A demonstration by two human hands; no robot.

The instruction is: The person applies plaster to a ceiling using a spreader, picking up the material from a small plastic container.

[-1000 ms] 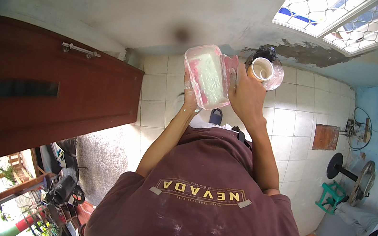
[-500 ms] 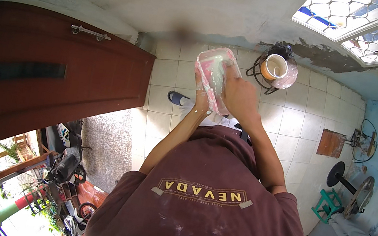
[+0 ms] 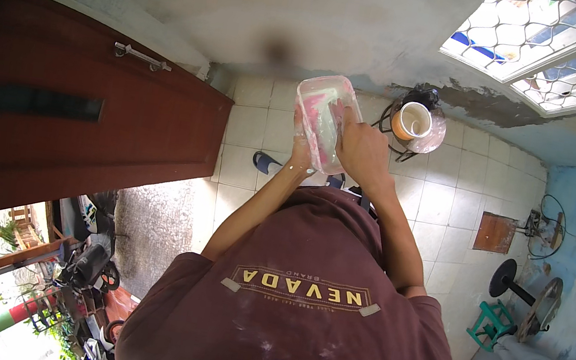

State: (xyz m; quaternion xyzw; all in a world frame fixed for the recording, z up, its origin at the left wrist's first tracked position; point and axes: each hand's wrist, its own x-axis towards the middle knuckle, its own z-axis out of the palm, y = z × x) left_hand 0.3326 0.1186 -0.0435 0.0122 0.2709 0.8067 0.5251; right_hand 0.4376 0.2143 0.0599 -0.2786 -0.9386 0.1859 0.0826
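My left hand [image 3: 300,148] grips a clear rectangular plastic tub [image 3: 320,162] along its left side. Whitish and pink smears coat the tub's walls and rim, and a pale wet paste [image 3: 324,130] lies inside. White specks dot my left wrist. My right hand [image 3: 362,150] reaches over the tub's right edge, its fingers stretched apart down into it. I see no tool in that hand, though the fingertips are partly hidden by the tub and paste.
An orange-and-white bucket [image 3: 414,121] stands on a round stool [image 3: 432,138] by the patched wall. A brown door [image 3: 86,151] is on the left, with a grey mat [image 3: 151,234] near it. Farther right are a green stool [image 3: 491,325] and a fan [image 3: 541,308].
My right hand's fingers have shifted up and left inside the tub and look more spread. The tub has tilted slightly, still held by my left hand.
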